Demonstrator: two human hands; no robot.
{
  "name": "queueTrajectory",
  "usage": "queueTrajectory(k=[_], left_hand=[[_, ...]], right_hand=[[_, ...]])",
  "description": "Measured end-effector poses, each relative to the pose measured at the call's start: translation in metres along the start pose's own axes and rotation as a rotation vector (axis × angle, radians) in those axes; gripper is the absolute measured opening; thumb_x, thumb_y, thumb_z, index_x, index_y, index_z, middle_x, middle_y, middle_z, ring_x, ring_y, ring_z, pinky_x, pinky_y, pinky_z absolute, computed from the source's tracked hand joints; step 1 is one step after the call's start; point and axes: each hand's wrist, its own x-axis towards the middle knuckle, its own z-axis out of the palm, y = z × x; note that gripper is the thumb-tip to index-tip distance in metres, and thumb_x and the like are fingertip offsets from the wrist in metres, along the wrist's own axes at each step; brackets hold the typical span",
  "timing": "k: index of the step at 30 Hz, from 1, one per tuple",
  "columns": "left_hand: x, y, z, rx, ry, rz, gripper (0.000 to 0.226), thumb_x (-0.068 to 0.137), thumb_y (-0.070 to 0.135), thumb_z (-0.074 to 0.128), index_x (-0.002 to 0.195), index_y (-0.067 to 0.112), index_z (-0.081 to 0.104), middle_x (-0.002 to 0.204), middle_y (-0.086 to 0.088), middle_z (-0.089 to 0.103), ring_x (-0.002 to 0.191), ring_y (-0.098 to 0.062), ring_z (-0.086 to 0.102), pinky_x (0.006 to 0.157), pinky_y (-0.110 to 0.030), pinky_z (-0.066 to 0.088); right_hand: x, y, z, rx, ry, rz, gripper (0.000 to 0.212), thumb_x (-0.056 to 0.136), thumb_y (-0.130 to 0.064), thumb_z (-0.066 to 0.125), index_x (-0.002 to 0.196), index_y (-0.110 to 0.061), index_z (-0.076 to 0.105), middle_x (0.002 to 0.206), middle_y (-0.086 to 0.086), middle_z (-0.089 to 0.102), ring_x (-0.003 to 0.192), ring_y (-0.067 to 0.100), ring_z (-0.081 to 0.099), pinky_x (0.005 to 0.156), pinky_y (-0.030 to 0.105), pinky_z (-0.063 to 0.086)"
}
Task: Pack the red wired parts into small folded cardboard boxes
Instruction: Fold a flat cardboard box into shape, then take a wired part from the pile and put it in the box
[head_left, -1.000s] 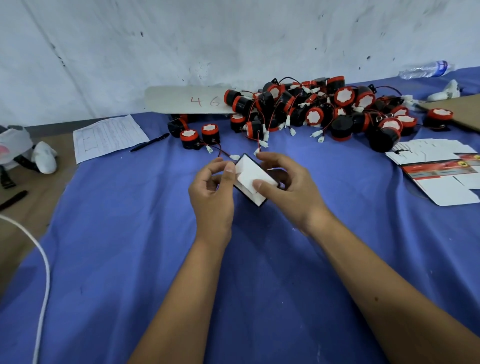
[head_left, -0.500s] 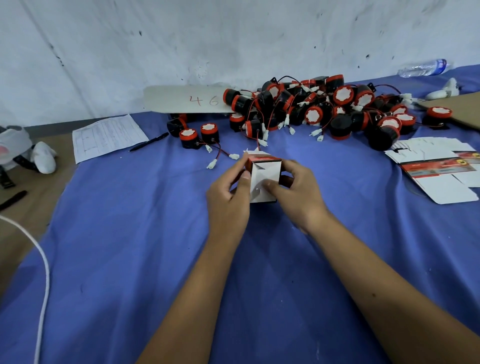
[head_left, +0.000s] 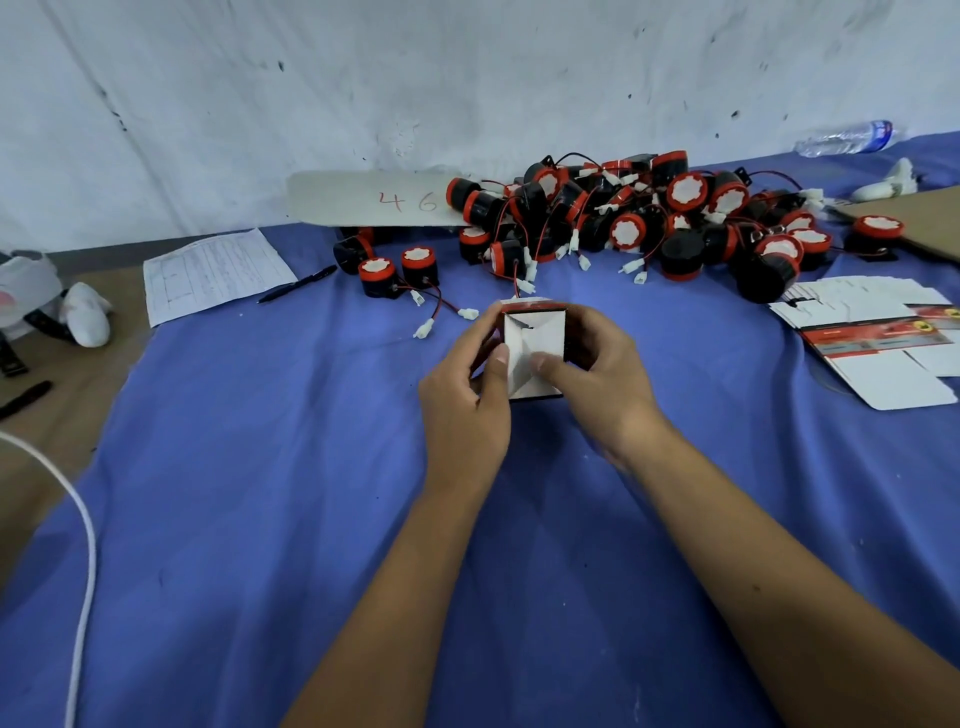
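Now, vs 1 s back: the box has gone from a tilted, half-flat sleeve to a squared-up carton held upright w/ its open white flaps facing the camera, so the folding step looks nearly done and no part is in it yet, as far as I can tell. L to R: a printed sheet and a pen lie by the far-left corner of the blue cloth, same spots as before. Left hand grips the box's left side, thumb pressed on the white flap; right hand grips the right side, thumb also on the flap. Both are clamped on the box, which sits mid-cloth, a bit toward the far edge. Two loose red wired parts lie just beyond the hands; the main pile is along the far edge, right of centre. Flat box blanks lie at the right edge. Next is prob. tucking the bottom flaps, then loading one part.
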Motion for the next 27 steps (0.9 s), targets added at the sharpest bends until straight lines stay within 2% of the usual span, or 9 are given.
queueTrajectory(k=[4, 6, 8, 11, 13, 15, 20, 24, 27], left_hand=[[0.006, -0.006, -0.006, 0.007, 0.053, -0.054, 0.030, 0.103, 0.003, 0.055, 0.127, 0.009, 0.071, 0.119, 0.003, 0.074, 0.113, 0.002, 0.065, 0.086, -0.010, 0.048], [0.007, -0.009, -0.007, 0.006, 0.055, -0.093, 0.028, 0.100, 0.001, 0.057, 0.120, 0.012, 0.075, 0.109, 0.009, 0.075, 0.105, 0.004, 0.067, 0.085, -0.016, 0.053], [0.007, -0.013, -0.007, -0.041, 0.028, -0.181, 0.028, 0.098, -0.001, 0.059, 0.111, 0.016, 0.077, 0.103, 0.008, 0.077, 0.097, -0.008, 0.073, 0.086, -0.033, 0.061], [0.006, -0.018, -0.008, -0.082, -0.002, -0.266, 0.024, 0.095, -0.003, 0.063, 0.098, 0.016, 0.076, 0.092, 0.000, 0.079, 0.085, -0.018, 0.076, 0.082, -0.045, 0.064], [0.006, -0.019, -0.010, -0.084, 0.004, -0.283, 0.025, 0.094, -0.003, 0.065, 0.093, 0.020, 0.075, 0.087, 0.004, 0.078, 0.081, -0.017, 0.076, 0.079, -0.045, 0.065], [0.007, -0.017, -0.010, -0.083, -0.004, -0.273, 0.027, 0.094, -0.001, 0.065, 0.092, 0.024, 0.075, 0.085, 0.008, 0.077, 0.079, -0.016, 0.074, 0.075, -0.046, 0.065], [0.000, -0.009, -0.001, -0.034, -0.051, -0.179, 0.017, 0.093, 0.007, 0.067, 0.100, 0.019, 0.076, 0.088, 0.009, 0.076, 0.084, -0.014, 0.073, 0.076, -0.049, 0.063], [0.003, -0.005, -0.001, -0.214, -0.124, -0.312, 0.020, 0.103, 0.017, 0.059, 0.113, 0.007, 0.074, 0.103, -0.006, 0.077, 0.099, -0.023, 0.073, 0.089, -0.050, 0.061], [0.007, -0.005, -0.004, -0.227, -0.188, -0.373, 0.039, 0.095, 0.046, 0.068, 0.119, 0.016, 0.069, 0.109, 0.004, 0.075, 0.101, -0.008, 0.071, 0.086, -0.029, 0.060]], right_hand=[[-0.001, -0.005, -0.007, 0.205, -0.127, 0.034, 0.047, 0.079, -0.003, 0.078, 0.120, -0.006, 0.056, 0.102, 0.012, 0.076, 0.096, 0.033, 0.073, 0.084, 0.046, 0.061], [-0.001, -0.005, -0.008, 0.113, -0.141, -0.013, 0.045, 0.081, 0.001, 0.079, 0.117, -0.007, 0.055, 0.098, 0.011, 0.077, 0.091, 0.033, 0.074, 0.081, 0.046, 0.061], [-0.001, -0.005, -0.008, -0.035, -0.135, -0.092, 0.043, 0.079, -0.001, 0.081, 0.112, -0.014, 0.055, 0.092, 0.005, 0.077, 0.085, 0.025, 0.074, 0.073, 0.037, 0.060], [-0.003, -0.006, -0.009, -0.231, -0.136, -0.197, 0.047, 0.073, -0.020, 0.082, 0.112, -0.024, 0.055, 0.091, -0.005, 0.074, 0.083, 0.012, 0.072, 0.071, 0.026, 0.058], [-0.003, -0.005, -0.009, -0.257, -0.165, -0.202, 0.048, 0.073, -0.025, 0.079, 0.115, -0.026, 0.054, 0.094, -0.007, 0.073, 0.086, 0.011, 0.072, 0.075, 0.025, 0.059], [-0.002, -0.001, -0.008, -0.303, -0.156, -0.193, 0.047, 0.079, -0.013, 0.074, 0.116, -0.026, 0.050, 0.095, -0.007, 0.072, 0.087, 0.009, 0.070, 0.073, 0.024, 0.058], [-0.001, 0.004, -0.006, -0.455, -0.027, -0.183, 0.046, 0.083, -0.005, 0.067, 0.113, -0.026, 0.040, 0.092, -0.017, 0.062, 0.082, 0.000, 0.063, 0.061, 0.008, 0.045], [-0.001, 0.000, -0.010, -0.477, -0.119, -0.243, 0.038, 0.082, -0.024, 0.081, 0.101, -0.019, 0.048, 0.083, -0.007, 0.064, 0.072, 0.009, 0.059, 0.057, 0.019, 0.044], [-0.005, -0.008, -0.005, -0.664, -0.278, -0.374, 0.030, 0.078, -0.018, 0.079, 0.096, -0.017, 0.054, 0.080, -0.008, 0.059, 0.070, 0.011, 0.053, 0.063, 0.029, 0.046]])
